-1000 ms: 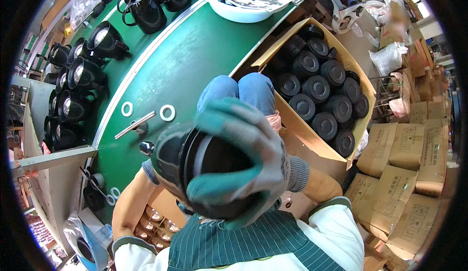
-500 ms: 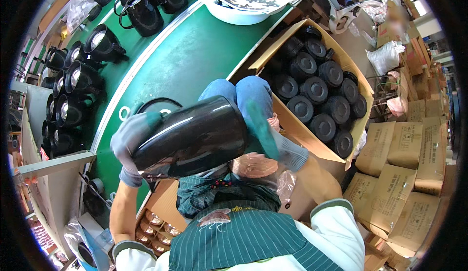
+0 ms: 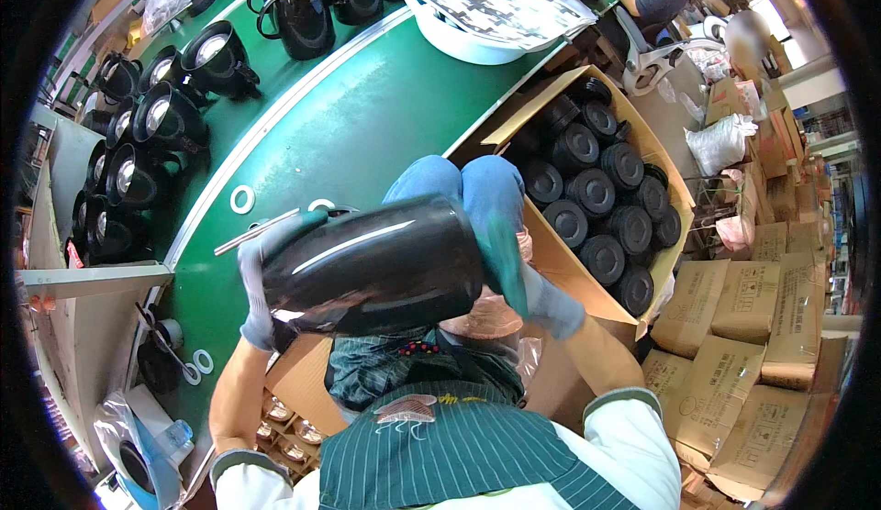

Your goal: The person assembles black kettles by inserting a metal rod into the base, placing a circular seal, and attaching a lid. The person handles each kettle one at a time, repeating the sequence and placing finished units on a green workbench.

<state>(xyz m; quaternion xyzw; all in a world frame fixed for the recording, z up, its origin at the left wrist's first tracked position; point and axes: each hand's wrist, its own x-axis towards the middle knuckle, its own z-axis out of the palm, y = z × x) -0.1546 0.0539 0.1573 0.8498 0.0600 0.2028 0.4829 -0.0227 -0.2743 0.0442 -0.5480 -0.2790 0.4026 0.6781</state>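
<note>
I had my left hand [image 3: 262, 281] clamped round one end of the black pot [image 3: 376, 267], its fingers along the upper side. The pot lay on its side across my lap. A second earlier its round end had faced up beneath my right hand [image 3: 510, 276]; since then it had been tipped sideways, and the right hand had gone to the far end, fingers extended. That hand was blurred, and I cannot tell whether it pressed on the pot or stood just off it. The dark loop that showed above the pot half a second ago was out of sight, while the metal rod [image 3: 257, 232] showed again beyond my left hand, near a white ring [image 3: 242, 199]. I judged that the work had passed to the pot's far end.
</note>
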